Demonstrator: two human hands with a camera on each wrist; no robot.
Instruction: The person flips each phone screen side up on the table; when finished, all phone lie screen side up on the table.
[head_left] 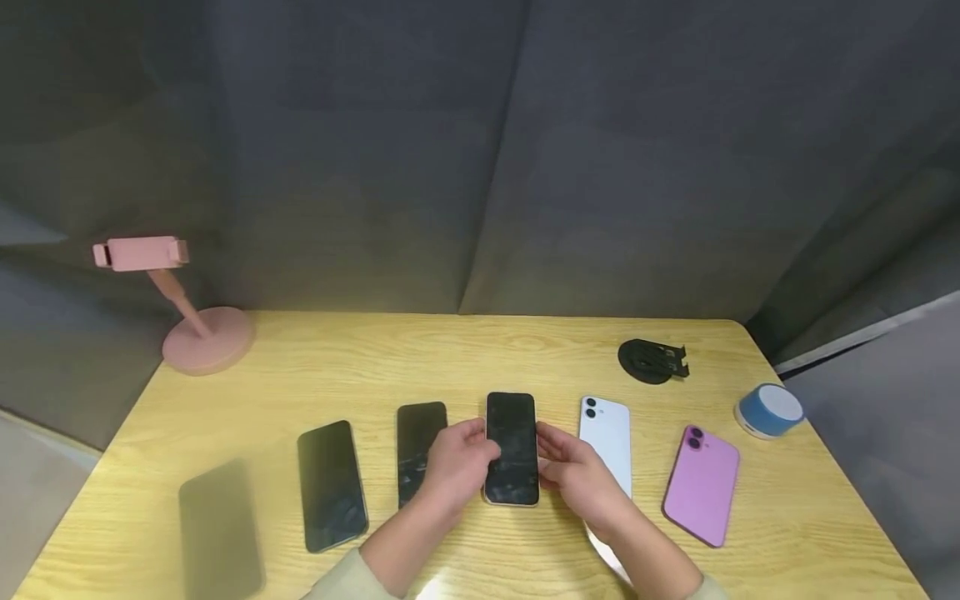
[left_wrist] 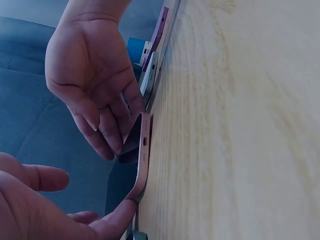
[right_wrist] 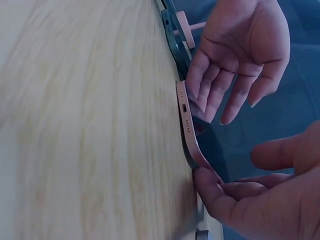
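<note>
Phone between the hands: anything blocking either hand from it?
Nothing visible. The left hand and right hand reach opposite long edges of the phone, fingertips touching it in the wrist views. The nearest black phone and the white phone lie outward of those edges.

Two pale beige-green sleeves (head_left: 352, 582)

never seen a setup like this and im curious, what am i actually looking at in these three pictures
There is no machine here, just a person working with bare hands. The wide picture comes from a head camera looking forward and down; the two close ones come from a camera on each wrist. On the wooden table are other dark phones, a white phone, a purple phone, a pink stand, a black stand and a blue cylinder. The left hand and right hand touch opposite sides of the middle phone, dark screen up.
</note>
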